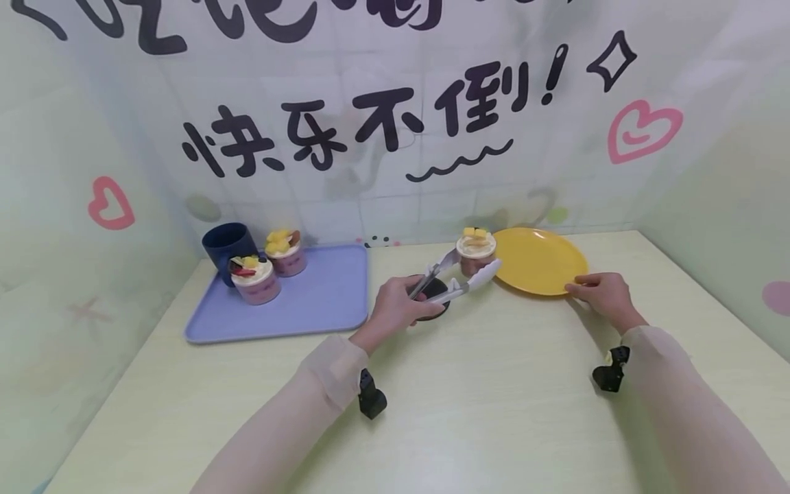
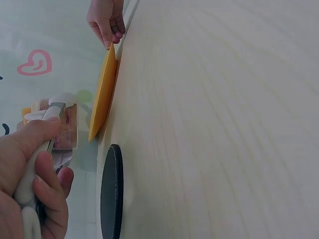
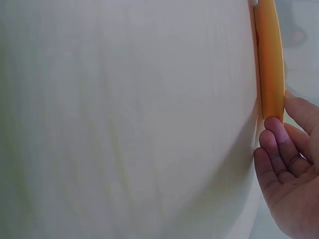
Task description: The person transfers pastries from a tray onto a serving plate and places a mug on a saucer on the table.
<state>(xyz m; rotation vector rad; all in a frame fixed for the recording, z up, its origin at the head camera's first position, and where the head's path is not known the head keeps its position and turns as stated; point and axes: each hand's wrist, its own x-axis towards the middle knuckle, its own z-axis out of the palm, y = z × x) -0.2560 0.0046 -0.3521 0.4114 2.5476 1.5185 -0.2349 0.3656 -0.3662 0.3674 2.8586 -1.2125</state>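
My left hand (image 1: 398, 305) grips white-tipped metal tongs (image 1: 457, 291). Between the tong arms is a dessert cup (image 1: 476, 254) topped with cream and yellow cubes; in the left wrist view its base appears raised off the table. Below that hand lies a round black coaster-like disc (image 2: 112, 194), partly covered in the head view. With thumb and fingers, my right hand (image 1: 605, 296) pinches the near right rim of a yellow plate (image 1: 540, 261). The right wrist view shows the plate's edge (image 3: 271, 59) between thumb and fingertips.
On the left, a blue tray (image 1: 327, 288) bears a dark blue mug (image 1: 228, 240) and two more dessert cups, one in front (image 1: 256, 285) and one behind (image 1: 286, 257). A printed wall sheet (image 1: 382, 199) stands behind the pale table (image 1: 481, 398).
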